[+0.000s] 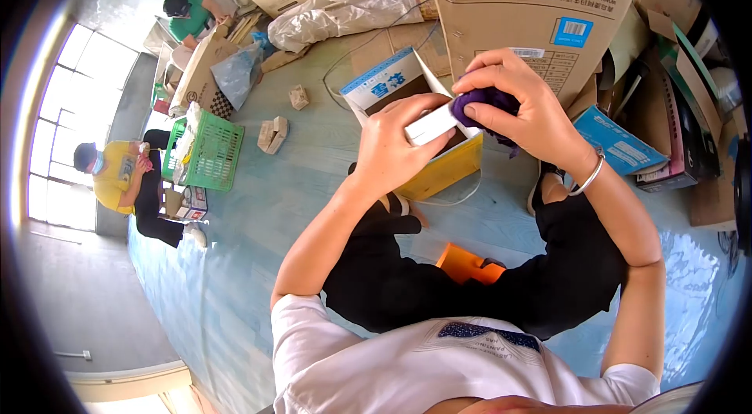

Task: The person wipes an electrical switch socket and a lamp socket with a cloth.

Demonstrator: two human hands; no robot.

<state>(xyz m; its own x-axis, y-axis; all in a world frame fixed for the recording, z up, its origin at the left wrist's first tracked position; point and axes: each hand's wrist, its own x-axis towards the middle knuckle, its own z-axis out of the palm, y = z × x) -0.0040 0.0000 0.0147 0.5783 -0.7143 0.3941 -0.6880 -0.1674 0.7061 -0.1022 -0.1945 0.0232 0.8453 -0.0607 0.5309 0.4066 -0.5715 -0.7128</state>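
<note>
Over a blue floor [305, 171], the left hand [389, 136] grips a white box [429, 127] against purple cloth [487, 107] clasped in the right hand [533, 101], the pair partly blocking an open carton [381, 83], a large cardboard box [501, 26] and green basket [218, 154] beyond.

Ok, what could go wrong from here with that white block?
The white block could slip from the left hand, perhaps dropping into or against the open carton below. The purple cloth, bunched in the right hand, has a loose fold that might catch on the carton.
</note>
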